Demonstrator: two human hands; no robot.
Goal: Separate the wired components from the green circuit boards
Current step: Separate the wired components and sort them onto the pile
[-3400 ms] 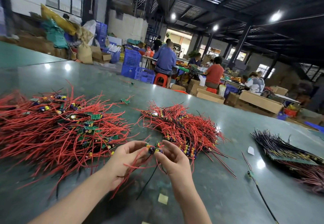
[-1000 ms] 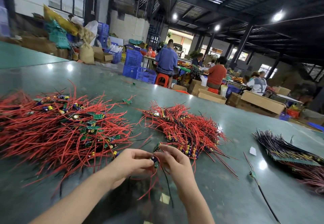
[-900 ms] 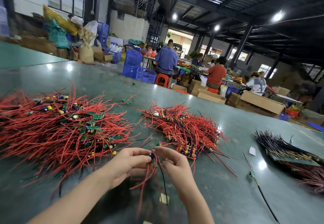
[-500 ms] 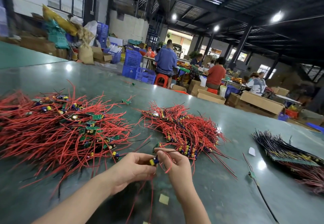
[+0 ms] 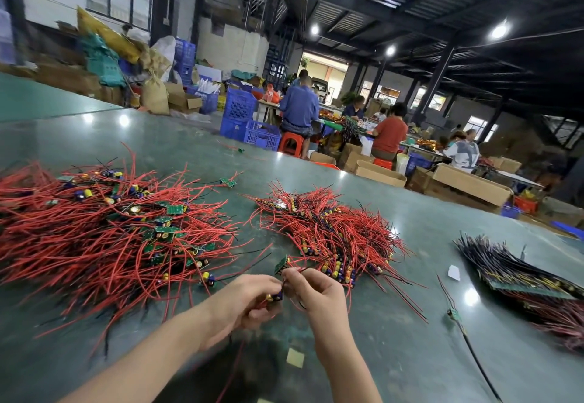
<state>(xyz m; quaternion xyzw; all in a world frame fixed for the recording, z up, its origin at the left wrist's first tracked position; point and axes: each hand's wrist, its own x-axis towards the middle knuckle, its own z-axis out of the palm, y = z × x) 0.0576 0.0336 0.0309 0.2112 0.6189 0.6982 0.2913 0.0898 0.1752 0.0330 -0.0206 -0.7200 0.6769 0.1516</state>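
My left hand and right hand meet just above the bench, close in front of me. Both grips are clenched on one small assembly. My left fingers curl round a blue capacitor with a gold end, which sits between the two hands. My right thumb and fingertips pinch the thin wires beside a little green board, which sticks up tilted just above my right knuckles. Whether the board and capacitor are already apart I cannot tell; my fingers hide the joint. A few red wires trail down from my hands toward me, blurred.

To my left lies a big tangle of red wires with green boards and blue capacitors mixed through it, its near strands reaching close to my left hand. Ahead and to the right lies a smaller pile of red wires with capacitors along its near edge; I see no boards in it, and its nearest strands run just beside my right hand.

Farther right lies a dark bundle of black wires over long green strips. Between it and my right hand lie a white scrap and a lone black lead. A yellowish square lies on the bench below my right wrist. Beyond the bench, people sit working among cartons and blue crates.
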